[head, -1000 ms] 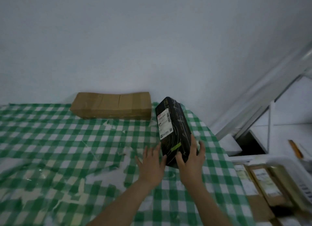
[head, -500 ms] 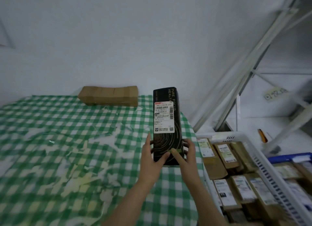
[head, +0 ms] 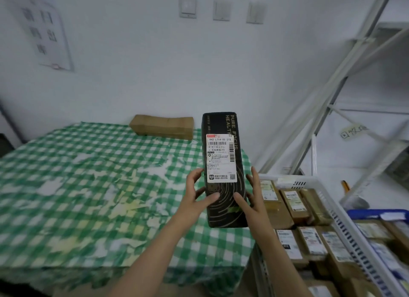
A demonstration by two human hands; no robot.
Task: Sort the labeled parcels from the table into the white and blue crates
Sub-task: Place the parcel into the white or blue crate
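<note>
- Above the table's near right corner, between both hands: black parcel (head: 223,199), held upright in the air, long side vertical.
- On its front, upper half: white label (head: 221,158) with barcodes, facing the camera. Pale lettering down the top right edge.
- At the parcel's left edge: left hand (head: 195,192), grasping it, thumb across the front below the label, fingers round the edge and behind.
- At the right edge: right hand (head: 252,199), likewise grasping it, thumb on the front, forefinger straight up along the side.
- Below and to the left: table (head: 88,186) under a green-and-white checked cloth, print worn off in pale patches.
- At the table's far edge, near the wall: brown parcel (head: 162,127), lying flat, well apart from the black parcel.
- Right of the table, just beside it and lower: white crate (head: 354,237) with slotted walls.
- Inside the white crate: labelled brown parcels (head: 294,203) in rows, labels up.
- Farther right, just beside the white crate: blue crate (head: 363,213), only its rim and a few labelled parcels in view.
- Behind the crates: white rack (head: 345,75) with slanted struts.
- High on the far wall: three switches (head: 187,7) in a row.
- Far left on the wall: poster (head: 44,28), too blurred to read.
</note>
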